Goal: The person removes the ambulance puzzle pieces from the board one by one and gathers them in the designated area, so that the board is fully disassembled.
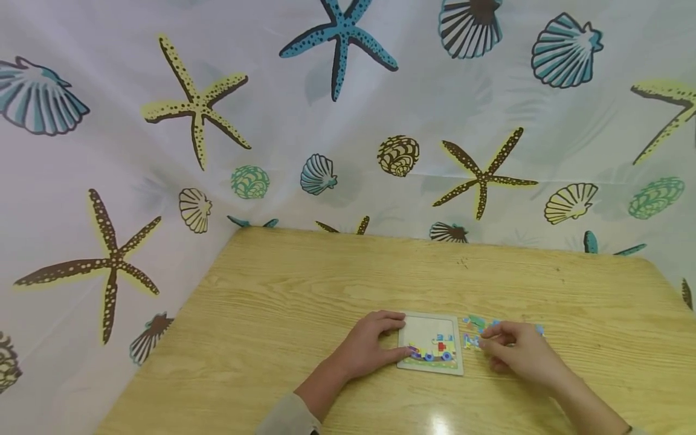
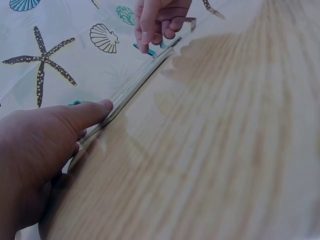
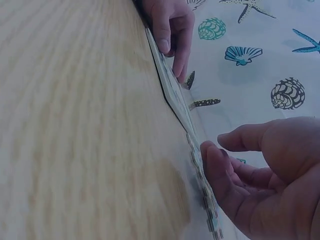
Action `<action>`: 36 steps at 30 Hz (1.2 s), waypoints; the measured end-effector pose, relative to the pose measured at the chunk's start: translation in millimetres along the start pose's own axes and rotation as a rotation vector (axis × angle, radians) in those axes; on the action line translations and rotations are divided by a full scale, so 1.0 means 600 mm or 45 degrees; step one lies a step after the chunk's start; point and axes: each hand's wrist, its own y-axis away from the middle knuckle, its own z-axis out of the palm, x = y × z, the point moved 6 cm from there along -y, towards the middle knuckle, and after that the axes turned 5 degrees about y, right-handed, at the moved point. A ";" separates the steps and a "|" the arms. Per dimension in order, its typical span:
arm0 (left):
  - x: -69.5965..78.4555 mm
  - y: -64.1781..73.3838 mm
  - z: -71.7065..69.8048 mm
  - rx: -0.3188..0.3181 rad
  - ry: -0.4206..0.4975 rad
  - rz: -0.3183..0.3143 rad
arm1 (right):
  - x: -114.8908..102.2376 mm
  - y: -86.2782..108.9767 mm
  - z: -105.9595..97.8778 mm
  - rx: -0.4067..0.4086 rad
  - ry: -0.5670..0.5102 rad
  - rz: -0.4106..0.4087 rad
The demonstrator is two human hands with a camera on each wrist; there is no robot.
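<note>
A square puzzle tray (image 1: 424, 329) lies flat on the wooden tabletop (image 1: 304, 290), about midway between the left and right edges and well apart from the far edge. Fitted puzzle pieces (image 1: 429, 356) fill the lower part of the tray, showing a colourful vehicle with blue wheels and a red block; the upper part is pale, bare backing.

The left hand (image 1: 367, 347) holds the tray by its left side, the bent fingers at the far left corner and the thumb lying over the frame near the near left corner. Just beside the tray's right edge lies a cluster of loose puzzle pieces (image 1: 474, 323) in green, blue and orange, partly hidden by the right hand (image 1: 519, 350). That hand is over the cluster with its fingers bent and the thumb close to the index finger; whether a piece is between their tips cannot be told.

A light sleeve (image 1: 290, 417) covers the left forearm. Behind the far edge of the tabletop and along its left edge hangs a white curtain (image 1: 348, 127) printed with starfish and seashells in blue, yellow, brown and green.
</note>
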 end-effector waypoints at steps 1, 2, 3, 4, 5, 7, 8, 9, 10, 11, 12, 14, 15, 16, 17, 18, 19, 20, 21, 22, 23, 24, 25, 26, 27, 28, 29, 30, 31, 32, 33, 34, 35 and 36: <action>0.000 0.000 0.000 0.000 0.000 -0.001 | -0.003 -0.002 0.005 -0.028 -0.035 -0.007; 0.001 -0.001 0.000 0.000 -0.001 -0.002 | -0.007 -0.004 0.011 -0.052 -0.062 -0.012; 0.001 -0.001 0.000 0.001 -0.002 -0.003 | -0.011 -0.006 0.016 -0.074 -0.085 -0.018; 0.001 -0.001 0.000 0.000 -0.004 -0.004 | -0.014 -0.008 0.021 -0.093 -0.107 -0.020; 0.001 -0.001 0.000 0.002 -0.005 -0.002 | -0.017 -0.010 0.026 -0.106 -0.122 -0.022; 0.001 -0.001 0.000 0.002 -0.007 0.000 | -0.025 -0.014 0.033 -0.124 -0.148 -0.029; 0.001 -0.001 0.000 0.003 -0.009 0.002 | -0.028 -0.016 0.037 -0.134 -0.159 -0.035; 0.001 -0.001 0.000 0.004 -0.009 0.003 | -0.031 -0.017 0.040 -0.146 -0.170 -0.043; 0.001 -0.002 0.000 0.005 -0.010 0.004 | -0.034 -0.018 0.044 -0.161 -0.185 -0.045; 0.001 -0.002 0.000 0.006 -0.010 0.005 | -0.036 -0.019 0.047 -0.175 -0.202 -0.046; 0.000 -0.002 0.001 0.007 -0.011 0.005 | -0.038 -0.020 0.051 -0.189 -0.215 -0.050; -0.001 -0.002 0.001 0.009 -0.012 0.010 | -0.040 -0.021 0.058 -0.202 -0.219 -0.056; -0.001 -0.002 0.001 0.010 -0.011 0.012 | -0.041 -0.021 0.061 -0.199 -0.209 -0.062; -0.002 -0.002 0.002 0.009 -0.011 0.015 | -0.042 -0.021 0.063 -0.190 -0.193 -0.069; -0.002 -0.002 0.002 0.010 -0.011 0.017 | -0.044 -0.022 0.065 -0.169 -0.155 -0.083; -0.003 -0.002 0.002 0.009 -0.009 0.018 | -0.046 -0.022 0.067 -0.144 -0.109 -0.097; -0.004 -0.002 0.002 0.010 -0.009 0.019 | -0.048 -0.023 0.068 -0.114 -0.057 -0.107; -0.004 -0.002 0.002 0.009 -0.010 0.020 | -0.050 -0.024 0.069 -0.077 0.007 -0.115; -0.005 -0.002 0.003 0.008 -0.013 0.020 | -0.053 -0.024 0.070 -0.040 0.064 -0.115; -0.006 -0.002 0.003 0.006 -0.016 0.021 | -0.054 -0.024 0.071 -0.001 0.120 -0.107; -0.006 -0.002 0.003 0.005 -0.021 0.021 | -0.055 -0.025 0.072 0.033 0.170 -0.089; -0.007 -0.003 0.004 0.003 -0.022 0.020 | -0.055 -0.025 0.072 0.059 0.203 -0.068; -0.007 -0.003 0.004 0.002 -0.025 0.020 | -0.056 -0.025 0.073 0.079 0.225 -0.048; -0.007 -0.003 0.003 0.001 -0.027 0.019 | -0.056 -0.026 0.073 0.092 0.241 -0.026; -0.007 -0.002 0.003 0.002 -0.024 0.018 | -0.056 -0.026 0.074 0.092 0.239 -0.011; -0.007 -0.002 0.002 0.002 -0.019 0.016 | -0.057 -0.026 0.075 0.088 0.234 -0.002; -0.007 -0.002 0.001 0.002 -0.016 0.015 | -0.057 -0.027 0.075 0.076 0.224 0.002; -0.007 -0.002 0.001 0.002 -0.013 0.015 | -0.057 -0.027 0.076 0.061 0.214 -0.002; -0.006 -0.002 0.000 0.002 -0.011 0.015 | -0.058 -0.027 0.077 0.046 0.200 -0.006; -0.006 -0.002 0.000 0.002 -0.009 0.017 | -0.058 -0.028 0.077 0.032 0.189 -0.008; -0.006 -0.001 0.001 0.001 -0.006 0.019 | -0.058 -0.028 0.077 0.020 0.173 -0.013; -0.006 -0.001 0.001 -0.001 -0.004 0.021 | -0.057 -0.028 0.077 0.018 0.164 -0.009; -0.006 -0.001 0.001 -0.002 -0.002 0.022 | -0.057 -0.029 0.077 0.017 0.157 0.001; -0.006 -0.001 0.001 -0.003 0.003 0.023 | -0.057 -0.029 0.076 0.025 0.157 0.011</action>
